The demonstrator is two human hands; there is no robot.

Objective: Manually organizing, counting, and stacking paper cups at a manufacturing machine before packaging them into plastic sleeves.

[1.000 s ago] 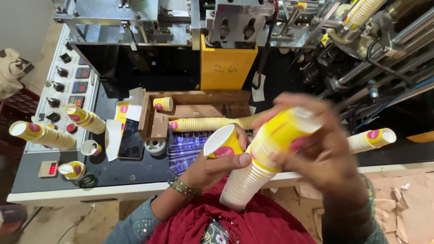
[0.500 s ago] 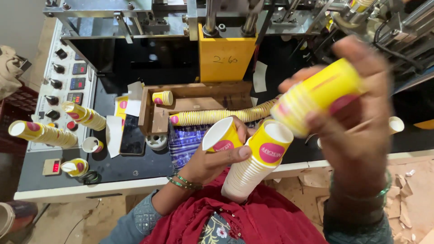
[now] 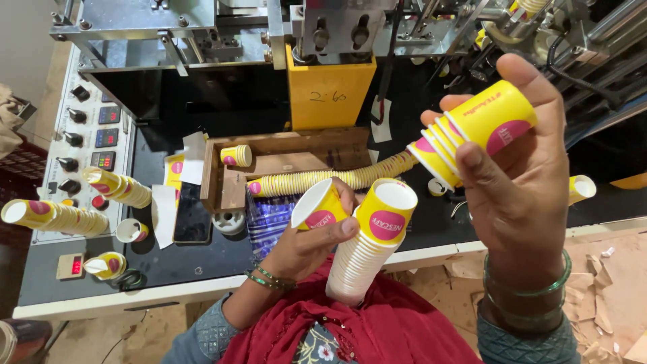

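Cup stack [image 3: 472, 131] | right hand [image 3: 522, 182] raised, gripping | left hand [image 3: 306, 246] apparently cradling cups [image 3: 367, 236]

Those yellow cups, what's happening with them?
A person sits at a cup-making machine. The left hand holds one loose cup and steadies a tall stack against the lap. The right hand holds a short stack up in the air. More cup stacks lie on the machine table.

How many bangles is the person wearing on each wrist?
2 on the left wrist, 2 on the right wrist; more may be hidden under the sleeves.
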